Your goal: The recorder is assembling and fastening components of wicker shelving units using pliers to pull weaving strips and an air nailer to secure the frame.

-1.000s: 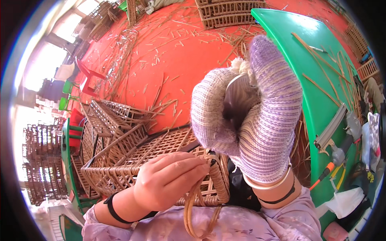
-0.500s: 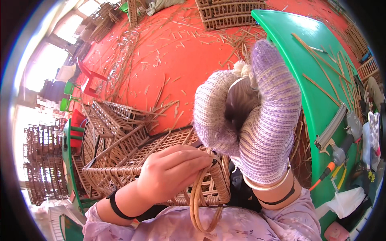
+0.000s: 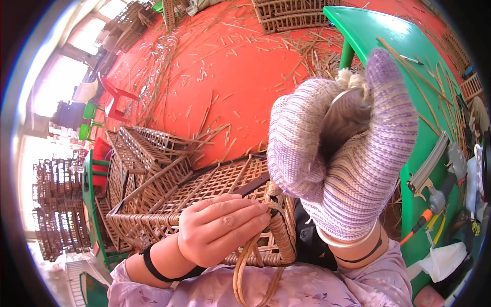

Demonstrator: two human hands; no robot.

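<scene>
Floor: red, scrap-strewn | green table | left fingers pinch cane strand | gloved right fingers grip shiny tool

No text, label, number or sign can be read — neither on the near woven basket nor, to the right, on the green worktop — or anywhere else.

Bskt ctr — table to R, w/ cane strips atop.
</scene>
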